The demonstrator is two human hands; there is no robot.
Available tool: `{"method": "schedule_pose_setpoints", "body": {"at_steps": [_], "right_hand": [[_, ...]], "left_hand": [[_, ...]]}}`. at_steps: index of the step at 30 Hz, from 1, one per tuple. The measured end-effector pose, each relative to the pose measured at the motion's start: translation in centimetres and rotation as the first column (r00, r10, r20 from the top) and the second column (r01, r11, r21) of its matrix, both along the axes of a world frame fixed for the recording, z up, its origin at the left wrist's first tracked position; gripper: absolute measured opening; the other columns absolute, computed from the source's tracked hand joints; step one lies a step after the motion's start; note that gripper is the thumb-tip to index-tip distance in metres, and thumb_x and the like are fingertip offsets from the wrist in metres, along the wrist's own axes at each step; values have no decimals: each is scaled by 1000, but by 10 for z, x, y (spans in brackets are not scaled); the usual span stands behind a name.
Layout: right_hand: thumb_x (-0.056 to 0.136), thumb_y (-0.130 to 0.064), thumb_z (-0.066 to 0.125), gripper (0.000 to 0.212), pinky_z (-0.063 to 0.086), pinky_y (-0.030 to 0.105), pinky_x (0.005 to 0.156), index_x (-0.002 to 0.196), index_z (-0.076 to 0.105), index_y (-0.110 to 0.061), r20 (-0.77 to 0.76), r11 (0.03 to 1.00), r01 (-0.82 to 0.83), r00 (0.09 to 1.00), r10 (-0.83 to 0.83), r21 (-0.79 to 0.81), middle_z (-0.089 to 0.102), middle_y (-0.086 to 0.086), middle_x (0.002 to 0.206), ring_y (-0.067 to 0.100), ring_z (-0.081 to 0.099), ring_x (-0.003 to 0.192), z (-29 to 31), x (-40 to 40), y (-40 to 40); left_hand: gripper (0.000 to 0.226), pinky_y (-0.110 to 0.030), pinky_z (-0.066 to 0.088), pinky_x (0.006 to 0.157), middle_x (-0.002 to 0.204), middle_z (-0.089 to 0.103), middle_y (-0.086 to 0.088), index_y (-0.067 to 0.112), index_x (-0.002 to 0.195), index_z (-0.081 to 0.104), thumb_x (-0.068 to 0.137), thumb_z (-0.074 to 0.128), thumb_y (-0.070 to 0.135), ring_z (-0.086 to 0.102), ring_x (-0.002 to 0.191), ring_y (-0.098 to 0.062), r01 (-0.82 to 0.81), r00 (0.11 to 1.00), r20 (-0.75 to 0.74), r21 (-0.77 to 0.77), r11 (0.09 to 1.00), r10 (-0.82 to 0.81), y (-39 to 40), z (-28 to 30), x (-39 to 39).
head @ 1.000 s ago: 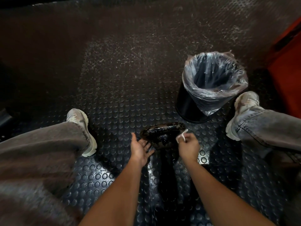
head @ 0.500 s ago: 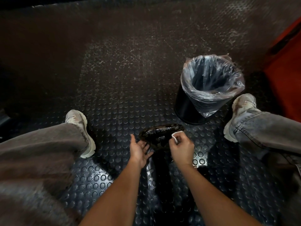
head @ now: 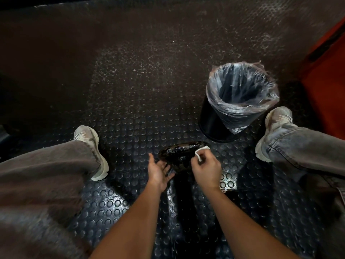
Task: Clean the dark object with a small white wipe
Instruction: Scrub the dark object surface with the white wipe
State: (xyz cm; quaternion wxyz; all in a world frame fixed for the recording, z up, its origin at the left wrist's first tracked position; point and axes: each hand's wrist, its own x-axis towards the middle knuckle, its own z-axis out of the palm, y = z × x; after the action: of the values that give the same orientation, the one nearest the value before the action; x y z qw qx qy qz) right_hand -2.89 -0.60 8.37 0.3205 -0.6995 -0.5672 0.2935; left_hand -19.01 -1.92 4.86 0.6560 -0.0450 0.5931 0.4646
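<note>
A right hand (head: 206, 170) pinches a small white wipe (head: 200, 154) against a glossy dark oval object (head: 179, 153); the left hand (head: 158, 170), grip wide, cradles it.

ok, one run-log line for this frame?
stage: wiping | right hand: pinches white wipe at dark object | left hand: open, supporting object's near-left edge | lined bin: upright, beyond

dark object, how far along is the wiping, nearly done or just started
Done: the small white wipe is pinched in the right hand and set against the right end of the glossy dark oval object. In hand: the left hand supports the object's left underside with open fingers. Left: the surface looks mottled, so more wiping seems needed; the lined black bin stands just behind it.
</note>
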Motion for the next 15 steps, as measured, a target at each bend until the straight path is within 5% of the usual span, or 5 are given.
{"method": "schedule_pose_setpoints", "body": {"at_steps": [4,7,11,15], "right_hand": [[86,-19,69,8,51,32,64,82,62,-21,-124,935,206,960,-250,-290,67,-7,73,23,67,72,-11,3,13],[88,-16,68,7,44,27,58,87,61,-17,-208,867,326,882,-422,-376,65,-4,74,24,68,74,-10,5,22],[89,-12,63,6,38,23,55,91,59,-16,-265,878,396,846,-463,-270,63,-5,76,14,60,67,13,3,22],[84,-11,65,10,42,21,55,83,58,-18,-222,974,223,948,-228,-45,62,-3,77,12,57,66,20,-6,10]], "left_hand": [[94,-55,35,113,158,38,-11,9,153,39,93,15,78,36,145,-28,-4,1000,7,-1,1000,4,0,-4,-4],[94,-55,36,111,159,37,-12,9,153,38,93,16,78,36,145,-28,-7,1000,3,-9,1000,7,1,-7,-4],[93,-56,36,113,158,39,-12,10,152,40,94,15,78,37,144,-29,-10,1000,2,7,1000,10,-1,-5,-3],[92,-57,35,114,155,43,-10,12,150,45,94,15,78,40,142,-28,-7,1000,-9,9,1000,7,-2,-2,0]]}}
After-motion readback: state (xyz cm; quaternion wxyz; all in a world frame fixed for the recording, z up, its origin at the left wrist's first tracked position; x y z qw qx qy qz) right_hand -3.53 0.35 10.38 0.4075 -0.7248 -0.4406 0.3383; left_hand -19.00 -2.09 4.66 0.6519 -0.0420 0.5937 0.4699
